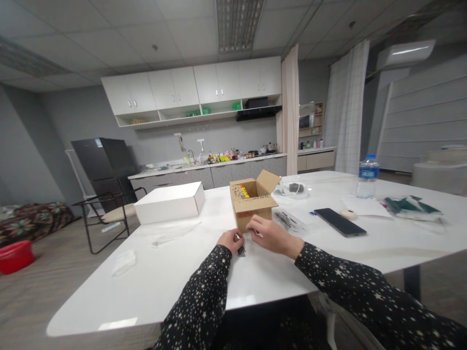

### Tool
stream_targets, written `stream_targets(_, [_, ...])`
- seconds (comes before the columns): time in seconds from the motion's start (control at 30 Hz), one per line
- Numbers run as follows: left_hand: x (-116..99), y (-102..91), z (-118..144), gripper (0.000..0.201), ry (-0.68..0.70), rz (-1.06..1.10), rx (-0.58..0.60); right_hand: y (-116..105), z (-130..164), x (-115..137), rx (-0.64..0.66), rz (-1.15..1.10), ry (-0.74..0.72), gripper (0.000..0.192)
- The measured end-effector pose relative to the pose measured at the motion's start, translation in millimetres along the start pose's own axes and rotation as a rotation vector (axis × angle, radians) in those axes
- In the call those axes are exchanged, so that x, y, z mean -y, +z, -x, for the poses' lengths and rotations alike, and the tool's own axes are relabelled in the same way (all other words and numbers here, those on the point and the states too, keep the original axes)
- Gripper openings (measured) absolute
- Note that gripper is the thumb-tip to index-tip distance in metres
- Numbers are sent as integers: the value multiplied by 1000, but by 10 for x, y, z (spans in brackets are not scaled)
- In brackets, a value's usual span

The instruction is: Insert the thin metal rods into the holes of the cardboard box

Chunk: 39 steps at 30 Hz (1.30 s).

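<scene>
From the head camera I see my left hand (229, 241) pinching a small dark bundle (241, 251) just at 6 o'clock of the open cardboard box (251, 201), my right hand (272, 235) curled touching the box front, white table (175, 277) bare toward 7 o'clock.

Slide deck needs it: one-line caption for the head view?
Both hands, left hand and right hand, hold small dark metal pieces before an open cardboard box on a white table.

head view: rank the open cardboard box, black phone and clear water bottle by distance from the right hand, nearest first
1. Open brown cardboard box: just behind the right hand.
2. Flat black phone: to its right on the table.
3. Clear plastic water bottle: far right, beyond the phone.
</scene>
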<state>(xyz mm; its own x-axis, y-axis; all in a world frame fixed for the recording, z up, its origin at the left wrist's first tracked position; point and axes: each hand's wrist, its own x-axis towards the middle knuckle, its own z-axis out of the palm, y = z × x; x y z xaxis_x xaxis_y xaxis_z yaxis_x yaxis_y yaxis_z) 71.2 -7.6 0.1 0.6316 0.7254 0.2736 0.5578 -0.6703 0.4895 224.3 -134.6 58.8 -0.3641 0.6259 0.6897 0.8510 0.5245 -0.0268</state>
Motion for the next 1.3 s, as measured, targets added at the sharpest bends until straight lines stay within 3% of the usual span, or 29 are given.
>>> stream_targets(0.27, [17,29,-7,11,-1,6,7,329,266,-112,71,136,7,13])
stream_targets(0.53, [-22,13,22,11,-12,11,21,364,335,-14,160,11,7,16])
stream_targets(0.83, [-5,8,27,11,-15,11,20,402,351,-12,135,-256,97,20])
stream_targets(1.3, [-78,11,36,10,-11,-5,21,364,360,26,148,-341,81,18])
